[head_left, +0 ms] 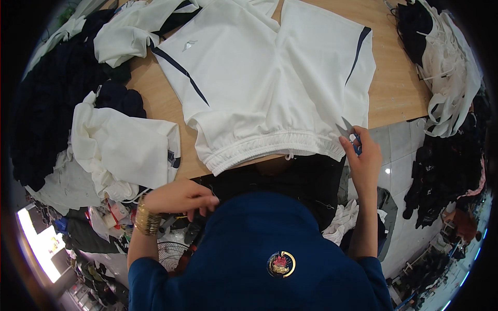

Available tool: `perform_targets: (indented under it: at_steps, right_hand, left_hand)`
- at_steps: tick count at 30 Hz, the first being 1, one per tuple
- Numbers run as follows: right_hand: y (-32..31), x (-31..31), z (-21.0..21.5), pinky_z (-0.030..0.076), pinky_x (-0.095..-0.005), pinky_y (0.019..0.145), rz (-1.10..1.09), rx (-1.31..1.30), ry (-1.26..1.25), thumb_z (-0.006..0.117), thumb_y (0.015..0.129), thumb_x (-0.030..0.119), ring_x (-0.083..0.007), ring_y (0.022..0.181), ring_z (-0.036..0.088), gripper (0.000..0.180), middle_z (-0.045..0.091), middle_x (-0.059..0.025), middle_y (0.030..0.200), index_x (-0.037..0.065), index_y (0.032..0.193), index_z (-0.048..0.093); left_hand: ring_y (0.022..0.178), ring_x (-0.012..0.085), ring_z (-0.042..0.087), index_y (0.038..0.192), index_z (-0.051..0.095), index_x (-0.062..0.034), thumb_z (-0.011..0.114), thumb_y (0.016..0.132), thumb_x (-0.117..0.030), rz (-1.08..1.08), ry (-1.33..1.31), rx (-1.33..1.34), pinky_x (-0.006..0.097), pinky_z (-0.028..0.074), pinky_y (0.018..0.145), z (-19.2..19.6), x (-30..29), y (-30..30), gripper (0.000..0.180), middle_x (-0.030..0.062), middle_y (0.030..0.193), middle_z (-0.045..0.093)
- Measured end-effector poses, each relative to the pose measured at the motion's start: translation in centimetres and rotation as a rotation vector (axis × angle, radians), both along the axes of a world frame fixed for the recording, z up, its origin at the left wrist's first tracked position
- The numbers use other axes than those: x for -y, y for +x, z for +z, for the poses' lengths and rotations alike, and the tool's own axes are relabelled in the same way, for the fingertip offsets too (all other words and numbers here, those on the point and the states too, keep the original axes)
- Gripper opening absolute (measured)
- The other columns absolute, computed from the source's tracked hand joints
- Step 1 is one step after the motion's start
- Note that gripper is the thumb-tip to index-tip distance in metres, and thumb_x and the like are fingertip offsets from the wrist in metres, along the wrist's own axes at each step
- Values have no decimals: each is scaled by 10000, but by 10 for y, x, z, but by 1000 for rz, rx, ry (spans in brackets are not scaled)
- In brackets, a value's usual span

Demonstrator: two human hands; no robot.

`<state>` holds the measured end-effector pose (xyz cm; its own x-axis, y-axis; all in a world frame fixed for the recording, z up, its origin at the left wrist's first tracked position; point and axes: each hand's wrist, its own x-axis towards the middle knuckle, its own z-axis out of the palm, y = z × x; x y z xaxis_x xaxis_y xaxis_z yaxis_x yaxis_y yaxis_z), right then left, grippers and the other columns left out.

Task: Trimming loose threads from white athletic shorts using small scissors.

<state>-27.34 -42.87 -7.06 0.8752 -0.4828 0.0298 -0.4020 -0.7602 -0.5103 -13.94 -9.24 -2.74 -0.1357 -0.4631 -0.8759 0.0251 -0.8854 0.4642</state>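
Shorts [275, 78]: white, navy side stripes, spread flat, gathered waistband [275, 142] at the table's [402, 98] near edge.
Scissors [348, 128]: blue-handled, blades parted, near the waistband's right end.

Blue short-sleeved shirt [249, 233], round emblem [281, 264], gold bangles [147, 216].

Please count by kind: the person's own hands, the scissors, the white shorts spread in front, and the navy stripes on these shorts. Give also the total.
Hands: 2 (left hand, right hand)
Scissors: 1
Spread white shorts: 1
Navy stripes: 2
Total: 6
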Motion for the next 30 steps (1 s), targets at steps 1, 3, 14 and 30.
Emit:
perform_targets:
  at_steps: [1,3,14,30]
  right_hand:
    - [1,-4,-2,374,-338,637,-1,2,1,678,801,300,-220,638,539,317,562,-75,700,53,974,579]
    - [10,-26,-4,415,-355,607,45,46,269,696,783,279,-244,654,546,323,568,-97,716,66,997,583]
    - [43,-78,-2,416,-205,610,152,86,730,629,838,90,-51,637,473,171,640,-13,795,51,1004,621]
    - [39,-78,20,454,-272,561,323,429,339,657,668,-37,-198,607,584,276,616,-54,740,66,924,634]
  left_hand:
    - [807,107,623,1079,588,-7,488,949,-293,-1,1,2,224,497,593,-7,3,-8,330,73,908,652]
    - [900,141,621,1218,503,-21,503,942,-283,449,-291,-100,259,518,693,-39,13,-35,381,94,1071,621]
    - [959,120,561,1138,536,-107,560,919,-259,1611,-484,-383,284,469,773,-85,101,-59,268,31,1116,592]
    - [1047,140,543,1191,503,-3,668,818,-48,1637,-804,15,283,433,917,-42,117,-68,410,70,1120,581]
